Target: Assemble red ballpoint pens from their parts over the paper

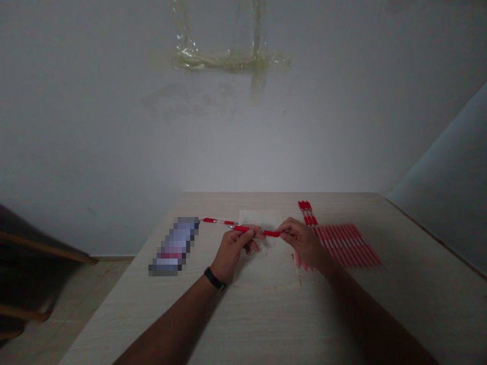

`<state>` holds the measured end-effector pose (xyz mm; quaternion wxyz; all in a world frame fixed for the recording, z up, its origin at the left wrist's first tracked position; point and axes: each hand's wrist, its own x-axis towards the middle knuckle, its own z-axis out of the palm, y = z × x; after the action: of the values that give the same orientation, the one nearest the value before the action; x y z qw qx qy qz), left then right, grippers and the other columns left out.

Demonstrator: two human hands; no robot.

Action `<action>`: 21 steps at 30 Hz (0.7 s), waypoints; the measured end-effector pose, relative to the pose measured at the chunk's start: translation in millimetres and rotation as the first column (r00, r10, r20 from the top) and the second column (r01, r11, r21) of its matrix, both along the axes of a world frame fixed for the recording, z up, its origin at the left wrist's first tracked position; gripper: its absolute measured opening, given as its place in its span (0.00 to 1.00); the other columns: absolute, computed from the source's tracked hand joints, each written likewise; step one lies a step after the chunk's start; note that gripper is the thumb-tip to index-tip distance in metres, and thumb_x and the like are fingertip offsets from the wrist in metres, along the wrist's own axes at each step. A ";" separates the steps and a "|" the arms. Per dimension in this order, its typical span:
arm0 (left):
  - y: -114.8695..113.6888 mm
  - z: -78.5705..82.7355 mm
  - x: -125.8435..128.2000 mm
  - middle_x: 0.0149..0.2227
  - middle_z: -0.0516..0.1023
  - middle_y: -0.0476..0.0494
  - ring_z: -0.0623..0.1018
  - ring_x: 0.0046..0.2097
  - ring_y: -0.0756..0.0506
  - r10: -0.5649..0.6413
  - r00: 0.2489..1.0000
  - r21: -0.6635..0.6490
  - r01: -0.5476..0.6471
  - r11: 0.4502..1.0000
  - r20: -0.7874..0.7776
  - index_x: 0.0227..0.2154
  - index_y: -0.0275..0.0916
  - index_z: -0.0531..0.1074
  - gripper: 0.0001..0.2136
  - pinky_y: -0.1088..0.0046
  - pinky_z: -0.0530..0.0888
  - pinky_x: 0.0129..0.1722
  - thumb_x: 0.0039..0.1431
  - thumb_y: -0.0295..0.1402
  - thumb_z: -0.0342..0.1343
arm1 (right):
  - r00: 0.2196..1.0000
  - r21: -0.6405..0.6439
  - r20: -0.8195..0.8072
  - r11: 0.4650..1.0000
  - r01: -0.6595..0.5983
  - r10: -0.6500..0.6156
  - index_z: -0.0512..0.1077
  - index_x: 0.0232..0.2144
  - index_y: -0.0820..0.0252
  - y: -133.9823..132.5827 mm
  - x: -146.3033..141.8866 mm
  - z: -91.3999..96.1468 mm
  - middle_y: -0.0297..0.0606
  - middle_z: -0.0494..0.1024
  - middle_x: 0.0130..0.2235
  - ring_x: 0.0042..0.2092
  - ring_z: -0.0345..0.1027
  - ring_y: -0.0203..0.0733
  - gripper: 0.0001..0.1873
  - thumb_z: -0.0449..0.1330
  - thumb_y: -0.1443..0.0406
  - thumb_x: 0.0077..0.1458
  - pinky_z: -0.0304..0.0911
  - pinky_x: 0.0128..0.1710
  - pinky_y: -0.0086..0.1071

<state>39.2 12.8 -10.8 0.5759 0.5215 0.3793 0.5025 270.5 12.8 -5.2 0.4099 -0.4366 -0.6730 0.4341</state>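
Head view: I have both hands over the desk (243,324), with a red pen (271,233) held between them above a pale sheet (262,276). My left grip (236,244) is closed around the pen's left part, and my right grip (300,242) pinches its right end. Just beyond the left fingers I see a loose red pen (218,221) lying near a pixelated device (175,247). To the right, a row of pens (350,247) lies side by side, with a few red tops (307,212) reaching farther back. A dark wristband (215,279) circles my left wrist.
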 end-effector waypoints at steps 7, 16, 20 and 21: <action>-2.5 2.3 1.8 0.38 0.83 0.34 0.75 0.25 0.50 0.015 1.000 -0.022 -0.014 1.000 0.017 0.43 0.31 0.79 0.19 0.75 0.69 0.24 0.58 0.44 0.60 | 0.999 0.020 0.035 0.999 -0.037 0.036 0.75 0.40 0.54 0.9 1.8 2.6 0.33 0.73 0.32 0.16 0.59 0.27 0.07 0.58 0.61 0.61 0.50 0.10 0.22; -0.5 3.8 0.0 0.37 0.82 0.35 0.75 0.26 0.50 0.032 0.999 0.004 -0.032 0.999 -0.008 0.41 0.31 0.80 0.19 0.76 0.68 0.24 0.58 0.44 0.61 | 0.998 0.011 0.051 0.999 -0.047 0.046 0.74 0.44 0.54 -1.9 2.4 1.2 0.32 0.75 0.31 0.15 0.59 0.27 0.11 0.59 0.58 0.61 0.49 0.10 0.23; -0.5 1.3 0.3 0.36 0.81 0.37 0.73 0.26 0.51 0.010 1.000 -0.016 -0.010 1.000 -0.014 0.42 0.32 0.80 0.18 0.76 0.68 0.25 0.58 0.43 0.61 | 0.997 0.035 0.068 0.999 -0.024 0.022 0.74 0.42 0.54 -4.1 -0.7 6.3 0.32 0.74 0.27 0.18 0.60 0.31 0.09 0.62 0.60 0.58 0.51 0.14 0.24; -0.4 0.6 0.2 0.36 0.81 0.38 0.73 0.26 0.51 0.003 1.000 -0.021 -0.004 1.000 -0.016 0.42 0.33 0.80 0.18 0.76 0.68 0.25 0.58 0.43 0.61 | 0.997 0.021 0.081 1.000 -0.009 0.008 0.74 0.41 0.53 -3.8 -0.5 6.1 0.31 0.73 0.25 0.17 0.59 0.31 0.09 0.61 0.59 0.59 0.51 0.14 0.25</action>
<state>39.4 12.4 -10.2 0.5775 0.5186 0.3902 0.4953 270.0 9.0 0.9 0.3849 -0.4467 -0.6955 0.4106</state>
